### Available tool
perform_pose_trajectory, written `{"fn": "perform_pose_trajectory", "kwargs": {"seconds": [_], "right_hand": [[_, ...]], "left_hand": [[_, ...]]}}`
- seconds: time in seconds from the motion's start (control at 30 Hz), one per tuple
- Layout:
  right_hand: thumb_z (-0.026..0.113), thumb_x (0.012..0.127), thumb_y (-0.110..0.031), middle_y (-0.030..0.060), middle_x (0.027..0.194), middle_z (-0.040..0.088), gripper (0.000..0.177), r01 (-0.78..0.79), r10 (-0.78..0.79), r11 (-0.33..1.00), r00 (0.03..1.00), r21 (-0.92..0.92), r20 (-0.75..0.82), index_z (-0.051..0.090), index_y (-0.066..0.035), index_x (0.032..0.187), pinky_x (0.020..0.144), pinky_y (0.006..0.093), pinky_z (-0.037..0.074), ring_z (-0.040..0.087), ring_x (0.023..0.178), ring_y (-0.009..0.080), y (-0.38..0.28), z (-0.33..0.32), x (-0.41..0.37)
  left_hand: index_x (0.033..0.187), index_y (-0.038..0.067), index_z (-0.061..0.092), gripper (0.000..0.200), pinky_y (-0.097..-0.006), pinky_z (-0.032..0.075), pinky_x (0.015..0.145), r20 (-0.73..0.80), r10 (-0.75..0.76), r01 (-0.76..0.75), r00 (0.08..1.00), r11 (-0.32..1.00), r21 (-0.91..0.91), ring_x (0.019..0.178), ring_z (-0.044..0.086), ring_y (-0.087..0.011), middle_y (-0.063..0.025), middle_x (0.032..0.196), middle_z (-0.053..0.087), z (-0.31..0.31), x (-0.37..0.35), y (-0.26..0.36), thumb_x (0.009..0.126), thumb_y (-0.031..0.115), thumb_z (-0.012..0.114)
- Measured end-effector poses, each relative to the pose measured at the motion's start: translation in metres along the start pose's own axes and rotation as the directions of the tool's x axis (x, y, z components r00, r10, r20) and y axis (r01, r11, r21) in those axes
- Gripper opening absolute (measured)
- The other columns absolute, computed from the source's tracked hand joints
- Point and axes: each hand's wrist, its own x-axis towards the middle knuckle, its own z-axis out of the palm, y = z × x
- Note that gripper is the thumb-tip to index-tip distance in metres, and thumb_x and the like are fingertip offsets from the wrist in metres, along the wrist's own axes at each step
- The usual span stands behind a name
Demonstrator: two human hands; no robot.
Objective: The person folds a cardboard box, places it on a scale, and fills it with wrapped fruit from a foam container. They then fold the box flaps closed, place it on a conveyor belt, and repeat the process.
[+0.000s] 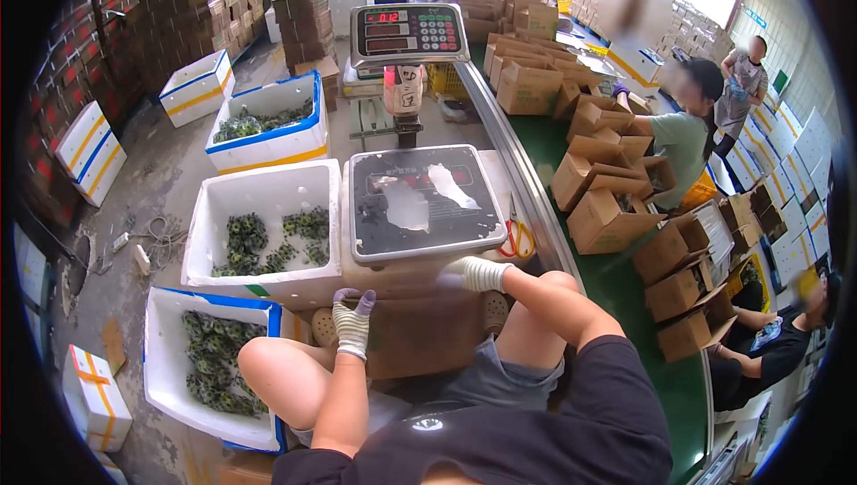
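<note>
My left hand [353,320], in a white knit glove with purple fingertips, is raised over my lap, thumb and fingers apart with nothing visible between them. By the front edge of the weighing scale [482,217] is my right hand [480,274], gloved too; its fingers are smeared by motion. Two torn pale scraps [403,203] lie on the scale's dark plate, and its display [390,18] glows red. Left of the scale, a white foam box [332,217] holds clusters of small dark green plants [245,239]. A blue-rimmed foam box [162,360] beside my knee holds more plants [219,360].
Orange-handled scissors [520,239] rest right of the scale. A green conveyor [625,387] runs along my right with several open cardboard boxes [603,217]. Co-workers [683,132] stand or sit beyond it. Another foam box of plants [308,141] stands farther back; a cable [165,235] lies on the floor.
</note>
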Motion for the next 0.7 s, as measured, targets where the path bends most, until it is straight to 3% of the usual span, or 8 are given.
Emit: {"fn": "perform_pose_trajectory", "kwargs": {"seconds": [0.13,0.2,0.33,0.4,0.53,0.6,0.63,0.7], "right_hand": [[0.06,0.091,-0.028,0.0126,0.106,0.069,0.03,0.006,-0.01,0.93,1.0,-0.367,-0.009,0.066,-0.008,0.113,0.083,0.0379,0.05,0.065,0.098,0.0277,-0.02,-0.001,0.002],[0.062,0.084,-0.031,0.0125,0.094,0.069,0.027,0.241,-0.31,0.849,0.948,-0.471,-0.074,0.07,-0.011,0.1,0.082,0.0424,0.051,0.065,0.091,0.0336,-0.012,0.024,-0.004],[0.065,0.076,-0.023,0.0128,0.086,0.069,0.019,0.01,-0.005,0.826,1.0,-0.564,0.01,0.07,-0.01,0.09,0.075,0.0431,0.052,0.066,0.084,0.0357,-0.05,0.021,0.0],[0.066,0.077,-0.023,0.013,0.087,0.069,0.021,0.011,-0.043,0.839,0.998,-0.544,-0.047,0.071,-0.01,0.092,0.076,0.0424,0.053,0.066,0.085,0.0347,-0.05,0.025,0.009],[0.065,0.075,-0.023,0.0136,0.085,0.069,0.02,-0.013,-0.034,0.825,0.997,-0.565,-0.072,0.071,-0.011,0.091,0.075,0.0421,0.053,0.066,0.082,0.0343,-0.065,0.042,0.026],[0.064,0.072,-0.019,0.0148,0.079,0.067,0.017,0.054,-0.126,0.813,0.988,-0.58,-0.084,0.07,-0.009,0.084,0.07,0.0429,0.052,0.065,0.076,0.0365,-0.059,0.048,0.037],[0.065,0.072,-0.02,0.0153,0.078,0.067,0.019,0.025,-0.093,0.822,0.992,-0.569,-0.09,0.07,-0.008,0.086,0.071,0.043,0.052,0.065,0.077,0.0366,-0.061,0.043,0.035],[0.067,0.073,-0.025,0.0151,0.077,0.065,0.022,0.053,-0.185,0.849,0.962,-0.525,-0.202,0.068,-0.008,0.086,0.071,0.0444,0.052,0.064,0.075,0.0365,-0.06,0.036,0.024]], "left_hand": [[0.092,0.007,0.054,0.046,-0.0304,0.043,0.08,-0.084,0.049,-0.043,0.995,0.997,0.069,0.083,0.048,-0.0144,-0.0028,0.088,0.054,0.0,0.001,-0.01,0.07,0.03,0.086],[0.087,0.008,0.053,0.034,-0.0278,0.043,0.074,-0.036,0.12,-0.108,0.992,0.965,0.237,0.074,0.046,-0.0119,0.0002,0.078,0.052,0.001,-0.004,0.002,0.075,0.021,0.083],[0.075,0.005,0.053,0.031,-0.0343,0.044,0.063,0.085,0.232,-0.242,0.969,0.821,0.517,0.062,0.046,-0.0183,-0.0044,0.067,0.051,0.006,-0.012,0.04,0.072,0.02,0.081],[0.072,0.005,0.055,0.027,-0.0367,0.045,0.061,0.148,0.257,-0.292,0.955,0.72,0.63,0.058,0.049,-0.0221,-0.0081,0.064,0.053,0.009,-0.018,0.058,0.072,0.018,0.079],[0.092,0.005,0.062,0.029,-0.0396,0.051,0.068,0.5,0.013,-0.401,0.866,0.614,0.68,0.071,0.063,-0.0261,-0.0173,0.079,0.064,0.022,-0.03,0.031,0.076,0.025,0.074],[0.106,0.008,0.054,0.029,-0.0378,0.053,0.062,0.452,-0.143,-0.11,0.881,0.866,0.489,0.067,0.058,-0.0249,-0.0089,0.079,0.059,0.016,-0.008,-0.028,0.085,0.022,0.067],[0.124,0.01,0.043,0.043,-0.0446,0.056,0.063,0.365,-0.528,0.514,0.767,0.846,0.146,0.072,0.059,-0.0298,-0.0112,0.094,0.056,0.023,-0.009,0.001,0.089,0.027,0.062],[0.133,0.014,0.033,0.051,-0.0515,0.056,0.065,0.286,-0.452,0.472,0.845,0.881,-0.004,0.086,0.061,-0.0336,-0.015,0.111,0.05,0.023,-0.014,0.015,0.091,0.027,0.058]]}}
